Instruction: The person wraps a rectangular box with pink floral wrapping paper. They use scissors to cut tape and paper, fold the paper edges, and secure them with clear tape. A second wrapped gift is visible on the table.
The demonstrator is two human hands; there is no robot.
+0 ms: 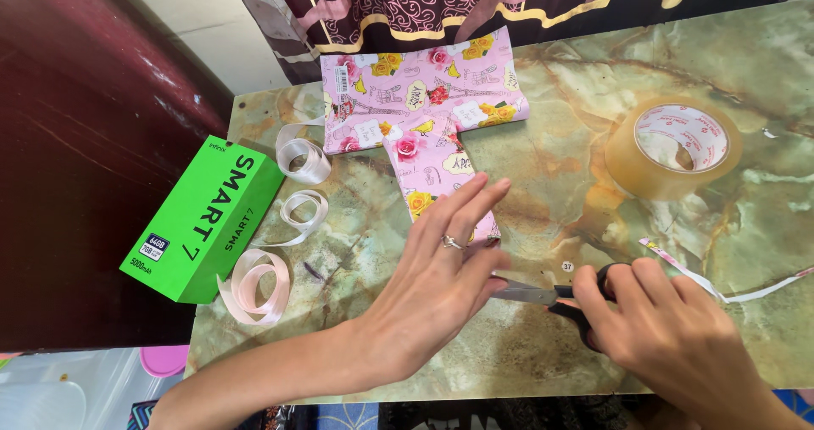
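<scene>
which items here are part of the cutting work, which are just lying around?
In use: left hand pressing pink wrapping paper; right hand holding black-handled scissors.
Lying about: tape roll, ribbon coils, green box, cut paper strip.

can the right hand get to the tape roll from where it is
Probably yes: the tape roll lies on bare table just beyond the right hand, nothing between, though that hand holds the scissors.

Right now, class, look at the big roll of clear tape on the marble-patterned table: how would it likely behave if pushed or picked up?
The roll of clear tape lies flat on its side, so a push would probably slide it over the glossy table rather than roll it. Stood on edge, its round shape would likely roll. Its thick winding suggests it is stiff and fairly heavy for its size.
</scene>
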